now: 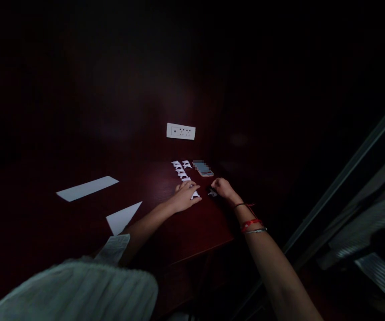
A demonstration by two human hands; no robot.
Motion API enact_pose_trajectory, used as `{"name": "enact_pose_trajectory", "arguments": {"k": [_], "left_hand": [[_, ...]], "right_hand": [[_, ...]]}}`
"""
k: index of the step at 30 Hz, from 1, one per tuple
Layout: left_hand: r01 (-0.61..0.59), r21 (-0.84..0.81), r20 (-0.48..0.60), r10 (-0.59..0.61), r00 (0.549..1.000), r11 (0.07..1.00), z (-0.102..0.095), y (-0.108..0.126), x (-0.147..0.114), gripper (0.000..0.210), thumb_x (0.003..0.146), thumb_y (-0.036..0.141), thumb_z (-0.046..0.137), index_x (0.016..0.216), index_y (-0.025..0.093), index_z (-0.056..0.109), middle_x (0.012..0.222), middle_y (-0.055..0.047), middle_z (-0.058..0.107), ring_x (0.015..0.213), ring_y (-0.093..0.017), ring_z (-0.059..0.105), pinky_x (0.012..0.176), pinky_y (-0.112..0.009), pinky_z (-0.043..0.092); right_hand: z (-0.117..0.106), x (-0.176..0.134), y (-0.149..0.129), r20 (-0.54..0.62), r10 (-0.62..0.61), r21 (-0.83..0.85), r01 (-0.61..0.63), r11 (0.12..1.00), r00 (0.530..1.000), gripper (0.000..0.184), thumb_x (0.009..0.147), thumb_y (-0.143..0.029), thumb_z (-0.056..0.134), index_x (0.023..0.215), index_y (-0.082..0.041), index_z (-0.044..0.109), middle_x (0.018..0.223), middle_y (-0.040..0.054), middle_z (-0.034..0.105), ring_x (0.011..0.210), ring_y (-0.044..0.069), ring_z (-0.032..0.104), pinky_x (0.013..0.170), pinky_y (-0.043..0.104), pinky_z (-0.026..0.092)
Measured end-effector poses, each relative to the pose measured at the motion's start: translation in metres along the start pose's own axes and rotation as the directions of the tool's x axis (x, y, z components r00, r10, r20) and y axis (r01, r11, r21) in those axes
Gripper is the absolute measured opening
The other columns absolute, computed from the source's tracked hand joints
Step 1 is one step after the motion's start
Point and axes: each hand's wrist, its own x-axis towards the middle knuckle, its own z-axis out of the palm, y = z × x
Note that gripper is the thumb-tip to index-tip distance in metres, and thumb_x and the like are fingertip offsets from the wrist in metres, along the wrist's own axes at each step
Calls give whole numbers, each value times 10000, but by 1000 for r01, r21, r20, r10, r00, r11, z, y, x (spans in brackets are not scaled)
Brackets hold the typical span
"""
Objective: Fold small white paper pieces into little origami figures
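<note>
My left hand [185, 198] lies low on the dark red table, thumb and forefinger apart, around a small white folded paper piece [195, 195]. It is open, resting by the piece. To the right, my right hand [223, 187] is closed, its fingertips turned down and hidden from me. Beside those fingertips lies a small dark object with white parts [212, 192], too dim to name. Beyond my left hand runs a row of small white cut or folded paper pieces [180, 171]. Another small paper piece [186, 164] lies beside the row.
A phone [203, 169] lies flat beyond my right hand. On the left are a long paper strip [87, 188] and a paper triangle [123, 217]. A white wall socket [181, 131] sits above the table [192, 236], whose front edge is below my hands.
</note>
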Motion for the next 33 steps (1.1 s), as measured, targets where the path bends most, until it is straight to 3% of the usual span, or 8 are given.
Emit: {"name": "enact_pose_trajectory", "arguments": {"k": [5, 11, 17, 20, 24, 29, 33], "left_hand": [[-4, 1, 29, 4, 1000, 1000, 10, -2, -2, 404, 742, 413, 412, 1097, 221, 412, 1117, -68, 384, 1062, -241, 287, 847, -388, 252], [37, -3, 33, -36, 999, 999, -1, -21, -9, 387, 749, 423, 394, 1080, 224, 419, 1096, -63, 399, 1027, -243, 318, 805, -394, 292], [53, -17, 14, -53, 999, 998, -8, -34, -16, 384, 756, 422, 387, 1080, 218, 421, 1079, -61, 408, 1003, -234, 339, 802, -381, 296], [61, -17, 0, -61, 998, 998, -8, -37, -20, 385, 755, 423, 392, 1080, 220, 424, 1080, -60, 407, 1005, -236, 337, 802, -379, 295], [68, -11, -2, -68, 998, 998, -11, -40, -23, 389, 755, 417, 395, 1087, 217, 419, 1078, -65, 407, 1001, -236, 340, 793, -377, 302], [96, 13, 19, -97, 995, 995, -28, -50, -28, 388, 747, 411, 408, 1088, 226, 422, 1077, -59, 413, 1011, -237, 333, 794, -378, 298], [126, 29, 75, -128, 989, 992, -57, -80, -43, 416, 734, 429, 422, 1071, 187, 447, 1069, -69, 428, 998, -224, 354, 813, -335, 291]], "right_hand": [[6, 6, 12, -2, 58, 15, -58, 998, 998, 102, 661, -206, 516, 701, -135, 578, 754, 35, 587, 656, 82, 529, 555, 152, 366], [13, 8, 15, 13, 91, 32, -92, 995, 996, 118, 622, -192, 556, 722, -134, 580, 713, 26, 598, 618, 73, 527, 518, 142, 353], [9, 11, 8, 62, 118, 8, -118, 993, 991, 200, 671, -297, 498, 648, -128, 603, 616, 28, 601, 550, 83, 521, 460, 158, 331], [8, 12, 6, 70, 136, -21, -135, 991, 988, 133, 607, -225, 559, 670, -122, 614, 654, 36, 612, 570, 94, 525, 465, 160, 332], [6, 14, 1, 93, 142, -30, -139, 990, 986, 183, 543, -126, 588, 723, -127, 623, 707, 31, 618, 609, 92, 540, 491, 141, 345], [2, 16, -8, 85, 153, -24, -152, 988, 985, 134, 626, -164, 527, 706, -128, 628, 693, 38, 619, 639, 98, 559, 518, 138, 351], [7, 22, -32, -34, 157, -81, -159, 984, 987, 238, 676, -321, 499, 757, -136, 627, 760, 86, 614, 714, 146, 561, 561, 183, 360]]}}
